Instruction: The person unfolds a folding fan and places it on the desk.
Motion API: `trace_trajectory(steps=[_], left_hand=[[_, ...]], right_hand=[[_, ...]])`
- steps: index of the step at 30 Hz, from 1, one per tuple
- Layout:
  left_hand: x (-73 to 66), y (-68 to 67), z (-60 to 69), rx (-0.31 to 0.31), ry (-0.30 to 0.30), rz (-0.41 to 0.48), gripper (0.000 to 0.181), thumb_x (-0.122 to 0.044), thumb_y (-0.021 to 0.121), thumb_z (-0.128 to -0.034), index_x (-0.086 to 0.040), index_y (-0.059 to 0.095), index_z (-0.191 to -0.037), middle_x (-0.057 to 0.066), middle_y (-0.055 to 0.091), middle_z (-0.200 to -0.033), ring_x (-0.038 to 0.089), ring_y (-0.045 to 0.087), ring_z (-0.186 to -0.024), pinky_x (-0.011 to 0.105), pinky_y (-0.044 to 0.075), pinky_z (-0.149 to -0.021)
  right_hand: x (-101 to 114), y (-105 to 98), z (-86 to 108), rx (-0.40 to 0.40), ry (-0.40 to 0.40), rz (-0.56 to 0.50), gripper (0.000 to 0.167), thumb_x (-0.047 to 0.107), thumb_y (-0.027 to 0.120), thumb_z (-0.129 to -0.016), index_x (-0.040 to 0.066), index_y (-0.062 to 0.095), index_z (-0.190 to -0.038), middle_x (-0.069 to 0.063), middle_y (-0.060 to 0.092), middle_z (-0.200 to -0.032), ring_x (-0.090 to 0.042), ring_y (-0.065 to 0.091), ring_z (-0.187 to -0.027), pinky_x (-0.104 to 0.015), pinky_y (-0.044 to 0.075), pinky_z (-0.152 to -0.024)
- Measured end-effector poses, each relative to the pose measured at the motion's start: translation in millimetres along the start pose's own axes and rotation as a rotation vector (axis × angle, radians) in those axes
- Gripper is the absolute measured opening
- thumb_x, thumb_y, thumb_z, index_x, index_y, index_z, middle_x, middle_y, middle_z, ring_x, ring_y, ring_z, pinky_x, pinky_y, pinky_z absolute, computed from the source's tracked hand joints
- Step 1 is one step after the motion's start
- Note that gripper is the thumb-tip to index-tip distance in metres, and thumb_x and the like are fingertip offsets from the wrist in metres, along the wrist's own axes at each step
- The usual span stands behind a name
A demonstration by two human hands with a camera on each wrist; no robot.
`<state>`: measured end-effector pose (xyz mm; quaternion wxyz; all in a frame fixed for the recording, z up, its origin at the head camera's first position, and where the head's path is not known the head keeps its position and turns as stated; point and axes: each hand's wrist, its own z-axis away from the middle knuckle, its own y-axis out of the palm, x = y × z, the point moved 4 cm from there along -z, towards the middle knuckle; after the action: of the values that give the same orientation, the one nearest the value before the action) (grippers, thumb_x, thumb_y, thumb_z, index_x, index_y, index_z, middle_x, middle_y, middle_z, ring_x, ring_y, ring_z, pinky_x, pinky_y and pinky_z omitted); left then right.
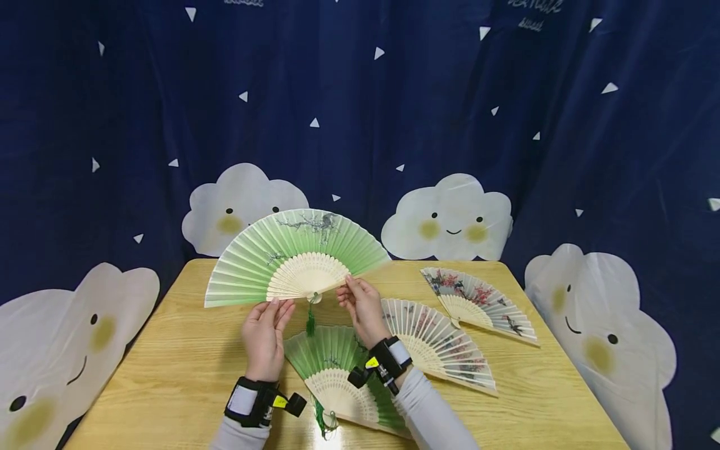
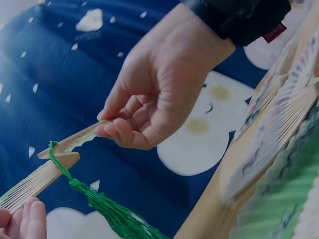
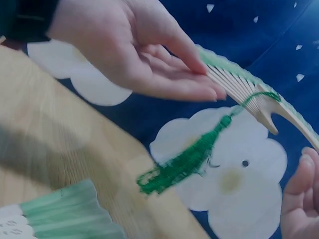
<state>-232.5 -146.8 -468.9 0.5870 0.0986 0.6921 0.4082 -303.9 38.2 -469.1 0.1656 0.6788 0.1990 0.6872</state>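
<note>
A green folding fan [image 1: 304, 250] is spread wide above the table, its branch-patterned leaf uppermost. My left hand [image 1: 265, 340] pinches its pale ribs along the lower left edge between thumb and fingers. On the other side my right hand [image 1: 362, 309] pinches the right outer stick; in the left wrist view its thumb and forefinger meet on that wooden stick [image 2: 77, 139]. From the pivot dangles a green tassel [image 3: 184, 164]. Below the hands a second green fan [image 1: 337, 375] lies spread on the table, partly covered by the right forearm.
Two spread fans with flower patterns, a nearer one [image 1: 435, 347] and a farther one [image 1: 478, 303], lie on the right of the wooden table [image 1: 169, 362]. Behind the table hangs a dark blue curtain [image 1: 349, 94] with white clouds.
</note>
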Motion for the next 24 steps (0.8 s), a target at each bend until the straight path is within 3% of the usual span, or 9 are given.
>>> trace_trajectory(steps=[4, 13, 20, 24], left_hand=[[-4.6, -15.8, -10.9, -0.059, -0.013, 0.014, 0.009, 0.0, 0.056, -0.0963, 0.0, 0.051, -0.088, 0.008, 0.071, -0.083, 0.019, 0.074, -0.084, 0.033, 0.058, -0.086], [1.8, -47.7, -31.9, -0.162, -0.039, 0.0, 0.006, 0.0, 0.052, -0.0981, 0.004, 0.05, -0.096, 0.006, 0.068, -0.085, 0.019, 0.073, -0.089, 0.032, 0.056, -0.093], [10.8, -72.0, -44.9, -0.235, -0.089, -0.01, 0.005, 0.0, 0.052, -0.0976, 0.004, 0.05, -0.096, 0.006, 0.067, -0.083, 0.019, 0.072, -0.089, 0.032, 0.056, -0.092], [13.4, -82.4, -48.6, -0.267, -0.149, -0.01, 0.006, 0.001, 0.052, -0.0974, 0.005, 0.051, -0.101, 0.007, 0.066, -0.083, 0.02, 0.072, -0.089, 0.033, 0.055, -0.095]], right_hand=[[-16.1, 15.3, -21.5, 0.072, 0.069, 0.042, 0.022, 0.018, 0.056, -0.099, 0.009, 0.059, -0.079, 0.001, 0.067, -0.068, -0.005, 0.058, -0.057, -0.014, 0.049, -0.052], [-55.4, 34.8, -59.7, 0.135, 0.232, 0.135, 0.02, 0.014, 0.054, -0.1, 0.009, 0.057, -0.081, 0.002, 0.066, -0.066, -0.004, 0.058, -0.057, -0.012, 0.05, -0.053], [-83.0, 40.5, -73.1, 0.147, 0.366, 0.165, 0.023, 0.015, 0.054, -0.1, 0.006, 0.062, -0.08, 0.001, 0.066, -0.063, -0.003, 0.06, -0.053, -0.013, 0.052, -0.053], [-98.6, 42.8, -76.7, 0.105, 0.41, 0.192, 0.022, 0.015, 0.054, -0.1, 0.0, 0.065, -0.089, 0.001, 0.064, -0.06, -0.004, 0.059, -0.05, -0.013, 0.051, -0.051]])
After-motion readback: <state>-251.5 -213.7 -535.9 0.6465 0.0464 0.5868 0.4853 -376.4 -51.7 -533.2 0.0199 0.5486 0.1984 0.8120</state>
